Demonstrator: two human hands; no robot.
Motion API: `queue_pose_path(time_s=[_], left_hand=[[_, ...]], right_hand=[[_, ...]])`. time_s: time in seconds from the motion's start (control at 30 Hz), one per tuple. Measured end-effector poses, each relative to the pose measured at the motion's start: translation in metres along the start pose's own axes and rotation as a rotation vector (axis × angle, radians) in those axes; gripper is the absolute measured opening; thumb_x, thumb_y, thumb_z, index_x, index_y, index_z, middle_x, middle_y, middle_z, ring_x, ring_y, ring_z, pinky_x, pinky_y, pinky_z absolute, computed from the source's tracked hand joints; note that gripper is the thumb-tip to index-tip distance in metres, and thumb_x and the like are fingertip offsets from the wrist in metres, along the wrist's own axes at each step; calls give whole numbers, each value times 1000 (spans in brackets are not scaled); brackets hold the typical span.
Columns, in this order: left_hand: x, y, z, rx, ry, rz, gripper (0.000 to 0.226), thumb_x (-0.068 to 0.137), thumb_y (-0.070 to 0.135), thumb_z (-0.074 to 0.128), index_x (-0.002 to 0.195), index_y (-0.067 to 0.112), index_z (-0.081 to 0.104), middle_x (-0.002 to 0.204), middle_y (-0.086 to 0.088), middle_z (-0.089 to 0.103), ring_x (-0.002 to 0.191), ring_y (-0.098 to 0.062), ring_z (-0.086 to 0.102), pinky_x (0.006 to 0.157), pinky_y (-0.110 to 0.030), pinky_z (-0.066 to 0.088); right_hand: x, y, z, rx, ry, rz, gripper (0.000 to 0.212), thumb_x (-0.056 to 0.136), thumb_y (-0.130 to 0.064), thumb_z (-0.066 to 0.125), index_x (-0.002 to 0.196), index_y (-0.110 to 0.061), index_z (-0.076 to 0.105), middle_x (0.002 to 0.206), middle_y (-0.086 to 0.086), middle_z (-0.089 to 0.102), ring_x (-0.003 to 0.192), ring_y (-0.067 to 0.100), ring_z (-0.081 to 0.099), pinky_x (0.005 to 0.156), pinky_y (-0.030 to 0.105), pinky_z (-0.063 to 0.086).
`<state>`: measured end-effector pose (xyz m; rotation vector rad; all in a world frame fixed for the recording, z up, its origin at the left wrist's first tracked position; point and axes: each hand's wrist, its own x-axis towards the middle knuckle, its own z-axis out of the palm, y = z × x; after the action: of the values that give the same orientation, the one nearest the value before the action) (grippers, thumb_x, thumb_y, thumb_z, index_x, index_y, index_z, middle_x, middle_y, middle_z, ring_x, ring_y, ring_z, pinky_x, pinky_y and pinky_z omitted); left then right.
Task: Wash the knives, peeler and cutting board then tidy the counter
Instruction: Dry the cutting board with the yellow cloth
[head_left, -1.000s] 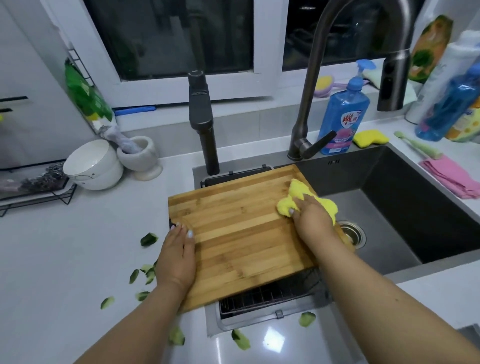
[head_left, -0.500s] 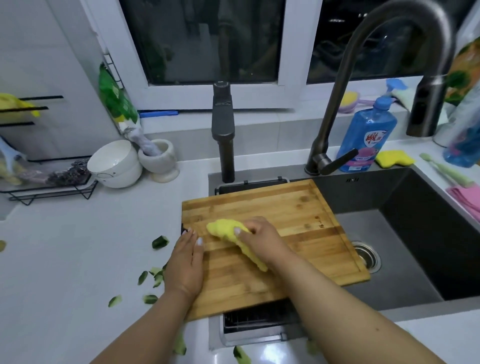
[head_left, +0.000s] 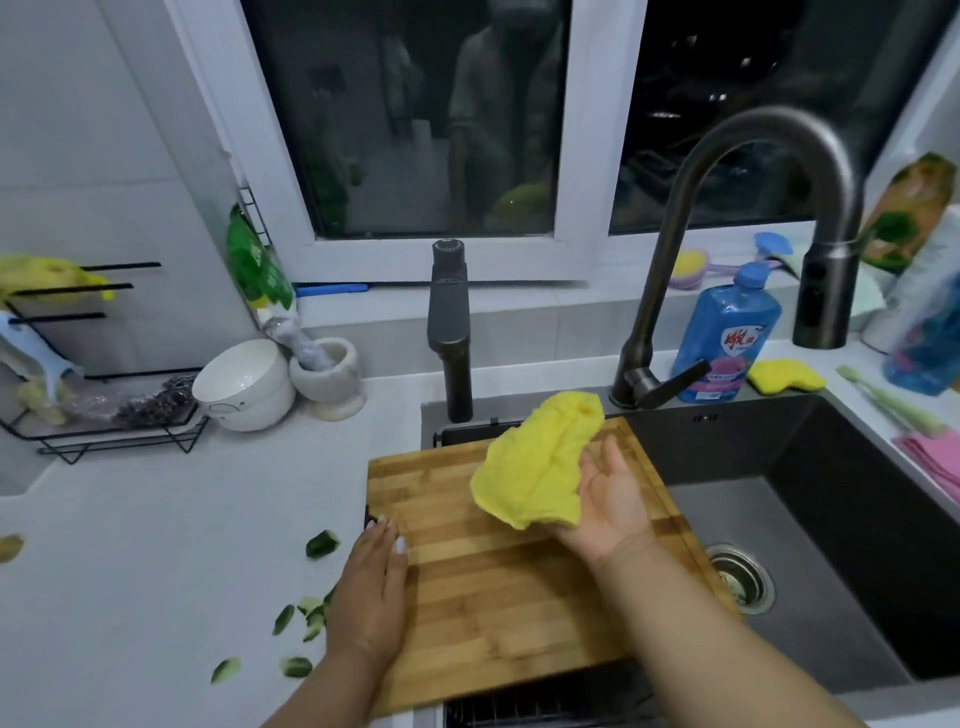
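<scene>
A bamboo cutting board (head_left: 493, 597) lies across the left part of the dark sink (head_left: 831, 519), over a wire rack. My left hand (head_left: 371, 592) rests flat on the board's left edge, fingers straight. My right hand (head_left: 613, 499) is turned palm up above the board and holds a yellow cloth (head_left: 535, 462) lifted off the wood; its fingers are hidden behind the cloth. No knives or peeler are visible.
Green vegetable peels (head_left: 322, 544) lie scattered on the white counter left of the board. A white bowl (head_left: 241, 384), mortar (head_left: 327, 376) and wire shelf (head_left: 104, 431) stand at the back left. Faucet (head_left: 675, 234), blue soap bottle (head_left: 727, 338), yellow sponge (head_left: 784, 375) and pink cloth (head_left: 935, 462) ring the sink.
My right hand wiped the cloth from the board's right side to its left, then turned palm up and lifted the cloth off the wood. My left hand stayed on the board's edge.
</scene>
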<state>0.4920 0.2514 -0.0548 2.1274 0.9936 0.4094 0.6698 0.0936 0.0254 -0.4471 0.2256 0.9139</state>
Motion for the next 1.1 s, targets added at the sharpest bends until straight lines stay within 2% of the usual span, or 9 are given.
queue_pose_path(time_s=[0.17,0.3,0.47,0.53,0.6,0.67,0.77,0.93,1.1], left_hand=[[0,2,-1,5,-1,-20,47,99,41,33,141,23,46,150,9,37,140,-5,27,112,-21,16],[0,6,-3,20,-3,-18,48,99,42,32,142,23,44,151,10,36,141,-4,26,112,-19,14],[1,7,-5,60,-22,-37,56,97,50,23,145,27,38,153,14,31,141,-2,23,114,-22,15],[1,6,-5,50,-28,-41,59,94,53,20,145,28,39,153,15,31,141,-1,22,113,-21,14],[2,6,-5,53,-24,-40,58,95,52,22,145,28,39,153,15,31,141,-1,22,113,-20,14],[3,7,-5,76,-28,-32,54,99,47,24,146,26,37,154,15,29,142,-1,20,113,-20,13],[4,9,-6,127,-64,-4,53,101,44,25,149,22,32,156,13,23,144,-2,14,114,-19,10],[8,12,-13,286,-161,55,59,101,46,24,152,16,21,160,6,15,147,-8,8,117,-22,7],[-12,12,-30,302,-139,171,55,101,44,28,151,21,26,157,5,23,145,-12,17,118,-25,14]], right_hand=[[1,-8,29,-9,-64,-32,66,89,-66,36,122,-15,60,115,20,67,97,41,67,81,64,46],[7,-26,90,-240,-192,-234,63,94,-63,28,127,-18,58,122,14,65,112,31,63,99,51,45],[21,-23,174,-1381,-219,-621,49,97,-56,27,126,-30,58,125,-6,57,113,12,54,102,30,40],[30,-14,182,-1775,-315,-579,48,100,-50,29,118,-24,65,115,-7,60,102,8,57,93,19,40],[35,-7,179,-1973,-386,-621,51,101,-44,33,105,-9,69,110,4,65,104,17,57,98,31,42],[32,-7,174,-1941,-424,-652,50,102,-40,33,102,-3,68,110,9,65,107,17,54,100,30,40],[23,-10,168,-1854,-416,-722,48,103,-35,32,109,-2,65,119,6,63,106,1,47,87,-5,23],[7,4,135,-1630,-162,-1116,45,94,-48,37,112,-20,67,108,-14,57,105,3,47,86,11,31],[-26,34,73,-1492,82,-997,19,98,-34,47,84,-29,59,86,-13,55,87,5,49,70,17,36]])
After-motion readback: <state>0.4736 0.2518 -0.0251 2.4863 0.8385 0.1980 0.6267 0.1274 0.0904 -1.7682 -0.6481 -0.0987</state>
